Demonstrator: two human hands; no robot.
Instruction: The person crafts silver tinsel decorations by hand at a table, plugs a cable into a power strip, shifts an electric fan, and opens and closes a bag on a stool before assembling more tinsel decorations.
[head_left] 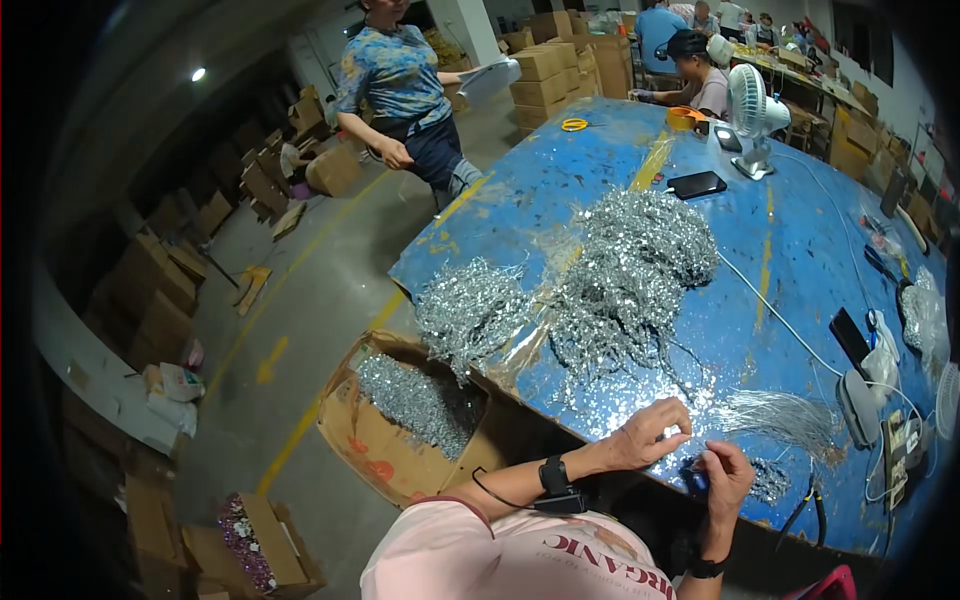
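Note:
My left hand point(648, 434) is over the table's near edge with its fingers curled in a pinch. Close beside it, my right hand point(726, 476) also has its fingers closed. Whatever lies between the fingertips is too small to make out. Loose silver glitter pieces point(622, 408) are scattered on the blue table around my left hand. A bundle of thin silver wire stems point(775, 418) lies just beyond my right hand. Past my hands rise a large pile of silver sequin strands point(640, 265) and a smaller pile of silver sequin strands point(472, 305).
A cardboard box point(345, 440) holding silver strands stands against the table's left edge. Pliers point(820, 512), a black phone point(698, 184), yellow scissors point(575, 125) and a white fan point(750, 115) are on the table. A person point(400, 85) with papers stands beyond the left edge.

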